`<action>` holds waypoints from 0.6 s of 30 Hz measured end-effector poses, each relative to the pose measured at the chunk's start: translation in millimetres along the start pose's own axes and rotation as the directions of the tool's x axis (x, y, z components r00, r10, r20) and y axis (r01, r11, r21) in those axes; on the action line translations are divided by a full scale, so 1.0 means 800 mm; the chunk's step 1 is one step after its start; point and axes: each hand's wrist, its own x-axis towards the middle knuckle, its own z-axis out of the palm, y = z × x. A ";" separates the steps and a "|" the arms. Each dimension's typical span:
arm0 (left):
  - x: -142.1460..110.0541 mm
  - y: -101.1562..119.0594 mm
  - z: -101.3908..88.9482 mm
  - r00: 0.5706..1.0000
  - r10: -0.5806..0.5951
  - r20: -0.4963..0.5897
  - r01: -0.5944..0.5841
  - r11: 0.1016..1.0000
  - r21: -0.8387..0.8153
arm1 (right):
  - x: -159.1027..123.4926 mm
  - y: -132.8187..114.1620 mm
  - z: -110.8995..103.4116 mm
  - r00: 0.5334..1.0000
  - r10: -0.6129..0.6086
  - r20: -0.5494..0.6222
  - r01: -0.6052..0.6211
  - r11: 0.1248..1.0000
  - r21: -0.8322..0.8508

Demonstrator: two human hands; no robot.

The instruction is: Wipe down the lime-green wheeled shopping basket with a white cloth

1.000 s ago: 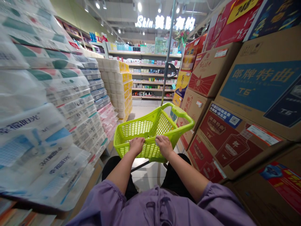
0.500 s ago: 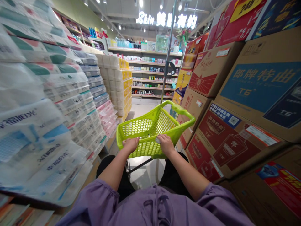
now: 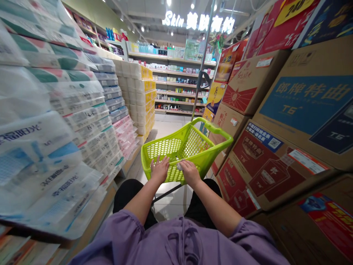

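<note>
Head view: looking down on a green cart [image 3: 204, 162], placed between wrapped paper packs [image 3: 92, 119] at left and stacked boxes [image 3: 264, 162] at right. Holding left hand [image 3: 160, 170] open over the near rim, with fingers spread and nothing visible in its grasp. Pinching a small white wad [image 3: 179, 166] in curled right hand [image 3: 191, 173] at that rim. Seemingly mid-work along this near side; cannot tell how much is done or left.

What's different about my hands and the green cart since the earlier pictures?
Your left hand has uncurled, its fingers now spread at the near rim of the green cart. The cart sits slightly farther right in view, perhaps from camera movement. Your right hand stays there, holding a small white item.
</note>
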 end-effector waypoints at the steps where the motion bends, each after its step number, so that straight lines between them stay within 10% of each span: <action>1: -0.002 -0.001 0.004 0.999 0.026 -0.023 -0.025 0.999 0.031 | 0.002 -0.004 0.001 1.000 -0.022 -0.011 0.022 1.000 0.000; 10: -0.021 -0.012 0.027 0.993 0.103 -0.055 -0.093 0.983 0.158 | 0.022 0.000 -0.006 0.987 -0.023 0.157 0.013 0.998 0.065; 18: -0.022 -0.007 0.022 0.996 0.080 -0.033 -0.075 0.989 0.130 | 0.012 0.019 -0.001 0.967 0.254 0.035 -0.253 0.967 -0.019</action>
